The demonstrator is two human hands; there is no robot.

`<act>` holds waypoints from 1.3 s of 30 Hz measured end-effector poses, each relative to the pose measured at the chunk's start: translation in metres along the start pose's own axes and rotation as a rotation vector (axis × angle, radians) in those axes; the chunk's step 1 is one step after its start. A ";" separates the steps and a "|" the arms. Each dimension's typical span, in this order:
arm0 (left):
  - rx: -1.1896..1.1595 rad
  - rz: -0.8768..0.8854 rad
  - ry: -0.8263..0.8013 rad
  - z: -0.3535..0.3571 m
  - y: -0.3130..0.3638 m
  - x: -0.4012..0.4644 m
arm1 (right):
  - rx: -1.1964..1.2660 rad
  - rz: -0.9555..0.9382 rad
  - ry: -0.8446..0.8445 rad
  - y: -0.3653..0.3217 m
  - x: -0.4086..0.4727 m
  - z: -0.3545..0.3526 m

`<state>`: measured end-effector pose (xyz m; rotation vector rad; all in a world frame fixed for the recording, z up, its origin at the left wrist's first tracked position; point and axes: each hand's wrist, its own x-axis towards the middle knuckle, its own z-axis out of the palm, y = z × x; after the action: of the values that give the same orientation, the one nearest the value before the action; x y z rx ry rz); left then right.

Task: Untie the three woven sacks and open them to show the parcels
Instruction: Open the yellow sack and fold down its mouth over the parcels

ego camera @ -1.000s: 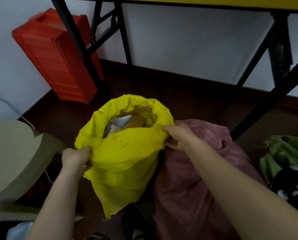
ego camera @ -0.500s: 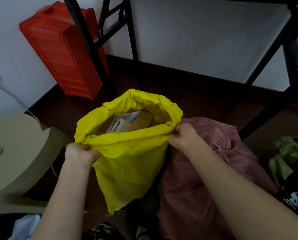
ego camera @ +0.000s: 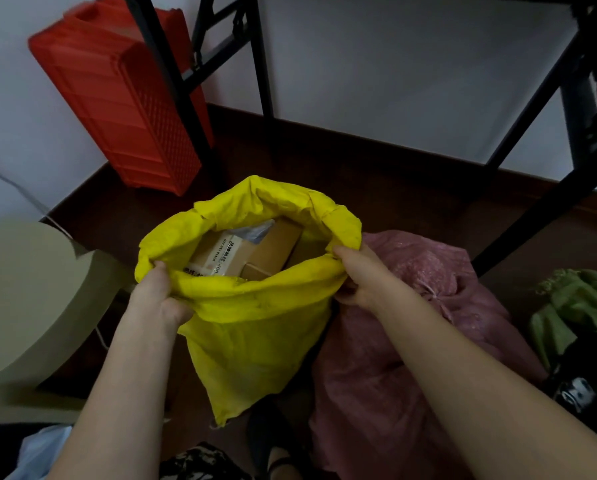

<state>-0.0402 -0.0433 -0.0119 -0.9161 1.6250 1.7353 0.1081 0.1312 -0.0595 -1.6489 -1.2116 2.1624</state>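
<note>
A yellow woven sack (ego camera: 255,327) stands on the dark floor in the middle, its mouth rolled down and wide open. Brown cardboard parcels (ego camera: 252,252) with a printed label show inside it. My left hand (ego camera: 156,294) grips the left side of the rolled rim. My right hand (ego camera: 357,273) grips the right side of the rim. To the right leans a pink woven sack (ego camera: 425,341), its neck tied with pale string. A green woven sack (ego camera: 574,306) lies at the far right, partly out of view.
A red plastic crate (ego camera: 117,98) leans on the wall at the back left. Black table legs (ego camera: 172,81) stand behind the sacks and cross at the right. A large beige roll (ego camera: 30,296) sits at the left. Patterned black fabric (ego camera: 588,382) lies at the right edge.
Both hands have pushed the yellow sack's rim further down and apart, so its mouth is wider and more of the parcels shows.
</note>
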 end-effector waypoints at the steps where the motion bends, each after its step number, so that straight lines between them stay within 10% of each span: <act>1: 0.062 -0.007 0.049 -0.003 0.000 0.005 | -0.070 0.057 -0.007 0.000 -0.004 -0.002; 6: 0.182 -0.114 0.033 -0.021 -0.002 0.011 | 0.032 0.113 -0.061 -0.008 -0.013 -0.013; 11: -0.191 -0.207 -0.008 -0.038 0.005 0.020 | 0.590 0.273 -0.038 -0.013 -0.006 -0.022; 18: -0.447 -0.241 0.049 -0.049 0.020 0.045 | 0.692 0.296 -0.019 -0.013 -0.006 -0.022; 27: -0.130 -0.065 -0.095 -0.021 0.006 0.028 | 0.471 0.194 -0.044 -0.004 0.025 0.001; 39: 0.345 0.474 0.171 -0.001 -0.012 0.062 | -0.522 -0.721 0.323 0.009 0.039 -0.006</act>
<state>-0.0673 -0.0461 -0.0685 -0.5534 2.3109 1.6137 0.1015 0.1498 -0.0944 -1.3173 -1.9663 1.1660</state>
